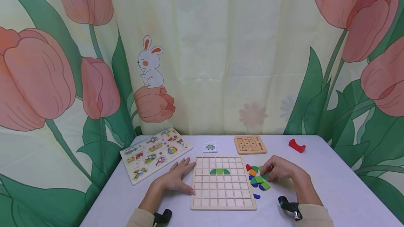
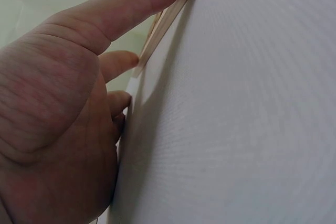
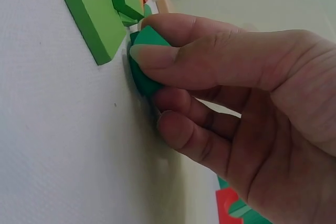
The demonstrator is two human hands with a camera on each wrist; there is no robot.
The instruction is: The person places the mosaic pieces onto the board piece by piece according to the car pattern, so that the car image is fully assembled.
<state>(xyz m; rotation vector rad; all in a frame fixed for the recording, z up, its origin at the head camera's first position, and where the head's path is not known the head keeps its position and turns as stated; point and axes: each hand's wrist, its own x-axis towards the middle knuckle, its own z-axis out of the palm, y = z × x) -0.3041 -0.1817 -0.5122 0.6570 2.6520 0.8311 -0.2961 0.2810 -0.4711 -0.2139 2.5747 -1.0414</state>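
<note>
A wooden grid board (image 1: 223, 194) lies in the middle of the table. On its upper part a light green square (image 1: 219, 171) sits between two dark green curved pieces (image 1: 213, 171). My left hand (image 1: 174, 177) is spread along the board's left side, thumb and index finger touching its edge. At the right, my right hand (image 1: 279, 168) pinches a dark green block (image 3: 151, 36) between thumb and fingers, low over the table. Beside it lies a loose pile of red, orange, blue and green pieces, with a light green block (image 3: 95, 22) close to the fingertips.
Behind the board are a small pattern card (image 1: 210, 146) and a wooden number puzzle (image 1: 250, 145). A picture puzzle board (image 1: 156, 155) lies at the back left. A red arched piece (image 1: 297, 145) is at the back right, and a blue piece (image 1: 257, 196) lies near the board's right edge.
</note>
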